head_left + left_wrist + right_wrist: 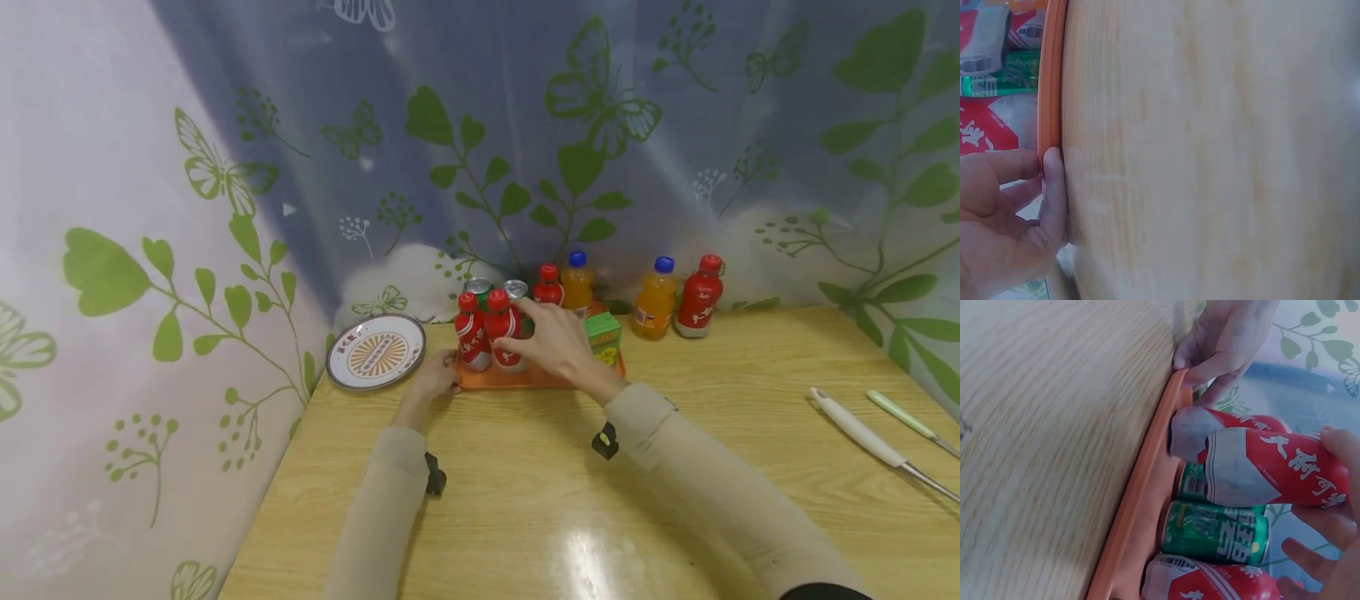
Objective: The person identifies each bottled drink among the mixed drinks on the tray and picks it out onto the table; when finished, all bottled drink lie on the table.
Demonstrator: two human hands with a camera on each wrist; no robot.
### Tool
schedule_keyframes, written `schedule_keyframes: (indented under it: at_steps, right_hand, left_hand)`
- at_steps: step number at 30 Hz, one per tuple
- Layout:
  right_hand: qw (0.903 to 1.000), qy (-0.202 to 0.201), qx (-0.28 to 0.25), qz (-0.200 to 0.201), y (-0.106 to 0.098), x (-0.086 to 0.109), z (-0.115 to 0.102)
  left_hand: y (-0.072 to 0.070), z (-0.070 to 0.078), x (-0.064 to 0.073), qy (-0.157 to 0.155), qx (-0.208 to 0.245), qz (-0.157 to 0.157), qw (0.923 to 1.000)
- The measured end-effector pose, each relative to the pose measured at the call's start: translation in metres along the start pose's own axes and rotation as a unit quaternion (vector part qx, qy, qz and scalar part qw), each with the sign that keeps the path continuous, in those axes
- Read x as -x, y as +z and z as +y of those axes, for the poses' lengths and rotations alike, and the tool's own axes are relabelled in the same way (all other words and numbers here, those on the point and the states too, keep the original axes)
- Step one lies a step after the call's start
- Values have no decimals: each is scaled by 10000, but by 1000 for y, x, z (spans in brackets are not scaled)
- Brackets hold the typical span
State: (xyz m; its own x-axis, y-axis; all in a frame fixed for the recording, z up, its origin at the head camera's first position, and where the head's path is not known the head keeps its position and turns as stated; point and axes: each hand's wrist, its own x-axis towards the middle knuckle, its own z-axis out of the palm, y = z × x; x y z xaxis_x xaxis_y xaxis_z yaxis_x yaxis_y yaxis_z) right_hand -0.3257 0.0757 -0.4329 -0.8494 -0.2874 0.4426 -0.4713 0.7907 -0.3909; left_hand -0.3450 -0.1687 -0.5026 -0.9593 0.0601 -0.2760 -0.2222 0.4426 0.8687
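Observation:
My left hand point(435, 377) pinches the front left corner of an orange tray point(480, 380), thumb inside the rim and finger outside in the left wrist view. My right hand point(553, 340) grips a red cola bottle point(1282, 467) near its cap end, with thumb and fingers on either side. Close beside that bottle, a second red bottle point(470, 337) stands at the tray's left end. Behind them are green cans point(1215, 532). Farther along the tray come another red bottle point(549, 287), an orange drink bottle point(577, 279) and a green carton point(602, 337).
A patterned plate point(375, 352) leans at the back left near the curtain. Right of the tray stand an orange drink bottle point(655, 300) and a red bottle point(700, 298). Two long-handled utensils, one with a white handle point(855, 425) and one with a green handle point(900, 412), lie at the right.

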Motion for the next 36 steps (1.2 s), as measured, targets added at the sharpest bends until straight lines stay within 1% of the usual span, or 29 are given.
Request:
schedule_keyframes:
  at_steps: [4,6,11,13,16,18,24,27,29,33,35,36]
  right_hand:
    - [9988,141,-467,-22,-5,2,-5]
    - [9971,159,-743,45,-7,3,-8]
    - [9881,197,-1516,159,-14,5,-12]
    - [9809,243,-1928,115,-18,5,-13]
    - [9665,325,-2545,26,-25,5,-15]
    - [9572,437,-2859,-79,-30,5,-16]
    - [9432,722,-3208,-467,-42,5,-14]
    - [9325,814,-3456,-666,-48,4,-11]
    - [9217,867,-3693,-805,-52,3,-9]
    - [8961,987,-4184,-1102,-62,1,-7]
    - [8858,1048,-4342,-1257,-67,0,-5]
    - [8825,1070,-4380,-1334,-69,-1,-4]
  left_hand:
    - [0,0,0,-4,53,-15,10000]
    - [0,0,0,-6,70,-10,10000]
    - [0,-2,1,-34,59,-5,10000]
    - [-1,-2,1,-22,51,-1,10000]
    - [-1,-3,1,7,44,8,10000]
    - [-1,-3,1,17,40,0,10000]
    - [-1,-2,0,-2,21,-49,10000]
    - [-1,-2,1,-14,32,-60,10000]
    - [-1,-1,1,-12,39,-58,10000]
    - [0,-1,0,2,61,-34,10000]
    - [0,-1,0,8,55,-25,10000]
    - [0,-1,0,11,55,-26,10000]
